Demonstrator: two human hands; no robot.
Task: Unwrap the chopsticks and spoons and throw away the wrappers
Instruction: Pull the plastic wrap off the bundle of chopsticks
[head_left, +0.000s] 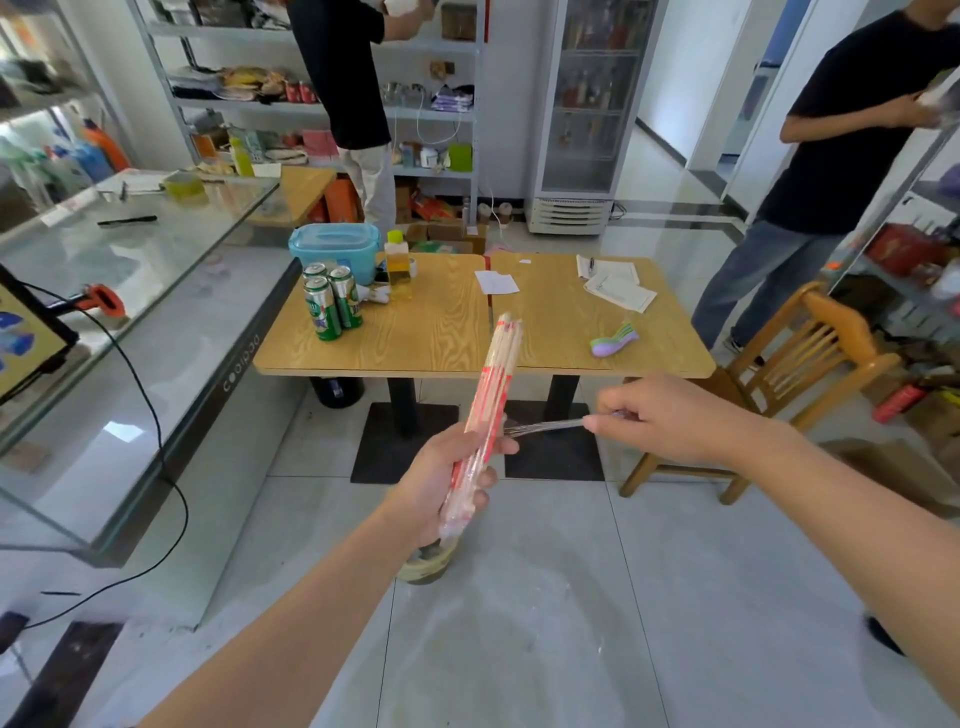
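My left hand grips the lower part of a bundle of wooden chopsticks in a clear wrapper with red print, tilted up and to the right over the floor. My right hand pinches a thin, stretched strip of the clear wrapper and holds it out to the right of the bundle. A small bunch of pastel plastic spoons lies on the right side of the wooden table, beyond both hands.
Green cans, a blue box and papers sit on the table. A wooden chair stands at right, a glass counter at left. A small bin stands on the floor under my left hand. Two people stand beyond.
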